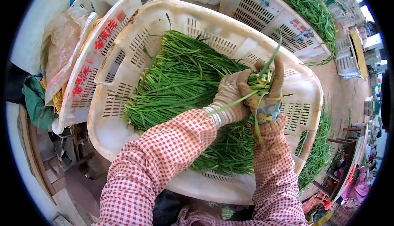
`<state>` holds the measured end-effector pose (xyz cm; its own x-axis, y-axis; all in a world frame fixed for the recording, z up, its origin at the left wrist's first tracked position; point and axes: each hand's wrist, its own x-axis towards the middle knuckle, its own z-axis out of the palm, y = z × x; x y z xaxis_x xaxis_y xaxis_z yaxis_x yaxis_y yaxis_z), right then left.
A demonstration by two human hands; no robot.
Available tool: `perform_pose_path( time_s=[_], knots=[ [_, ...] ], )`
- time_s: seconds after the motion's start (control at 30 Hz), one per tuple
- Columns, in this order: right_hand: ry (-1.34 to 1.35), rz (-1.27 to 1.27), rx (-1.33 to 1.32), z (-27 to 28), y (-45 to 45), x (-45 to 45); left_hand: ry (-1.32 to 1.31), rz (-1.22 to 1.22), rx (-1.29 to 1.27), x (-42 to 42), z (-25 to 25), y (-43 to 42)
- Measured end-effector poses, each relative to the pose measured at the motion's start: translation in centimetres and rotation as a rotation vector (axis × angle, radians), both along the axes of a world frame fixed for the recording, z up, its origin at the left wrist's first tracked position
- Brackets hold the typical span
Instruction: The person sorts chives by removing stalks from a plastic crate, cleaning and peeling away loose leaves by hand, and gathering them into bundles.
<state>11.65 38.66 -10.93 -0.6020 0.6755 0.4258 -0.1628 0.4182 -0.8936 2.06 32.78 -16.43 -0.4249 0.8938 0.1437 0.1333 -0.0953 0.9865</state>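
Reaching fwd from the near edge, two red-and-white checked sleeves (139, 172) lead to gloved hands over a white slotted basket (217, 23). R grip (269, 99), in a brownish glove w/ a blue patch nr the wrist, curls its fingers round a small bunch of green stalks (262, 80), pale ends showing b/w them; the bunch is held above the basket's contents. L grip (232, 97), in a striped knit glove, meets the same bunch from the L; its fingertips are partly hidden, so can't tell if clenched or loose. One long leaf (257, 123) hangs from the bunch twd the R cuff.

Below: a leaf pile (180, 74) covers the basket's L & ctr., blades approx. side by side; a 2nd leaf mass (230, 148) lies on the near side, partly behind the forearms.

Just beside, L: red-lettered crate (88, 78) w/ clear plastic sheeting (63, 41); green cloth (37, 103) nr its lower end. R: loose greens (318, 152) outside the basket. Just beyond, upper R: blue-and-red-marked crate (283, 25), heaped w/ similar leaves (299, 0). Farther R: floor (349, 99) & a pale crate (344, 58).
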Motion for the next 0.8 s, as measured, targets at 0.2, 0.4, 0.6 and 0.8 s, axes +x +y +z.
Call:
perform_pose_path(
  time_s=[0.2,0.4,0.6,0.8],
  knots=[
    [0.131,-0.072,-0.271,-1.5,1.6,0.2,0.76,-0.094,-0.382,-1.7,2.3,-4.1],
    [0.079,-0.235,-0.209,9.0,3.7,6.0,0.963,-0.57,-1.139,-5.5,3.4,-10.9],
    [0.221,-0.522,0.047,24.1,1.1,20.9,0.812,-0.432,-1.091,-2.3,11.9,-11.6],
    [0.252,-0.694,0.309,34.2,-3.3,35.2,0.328,-0.792,-0.596,10.0,21.2,-15.0]
  ],
)
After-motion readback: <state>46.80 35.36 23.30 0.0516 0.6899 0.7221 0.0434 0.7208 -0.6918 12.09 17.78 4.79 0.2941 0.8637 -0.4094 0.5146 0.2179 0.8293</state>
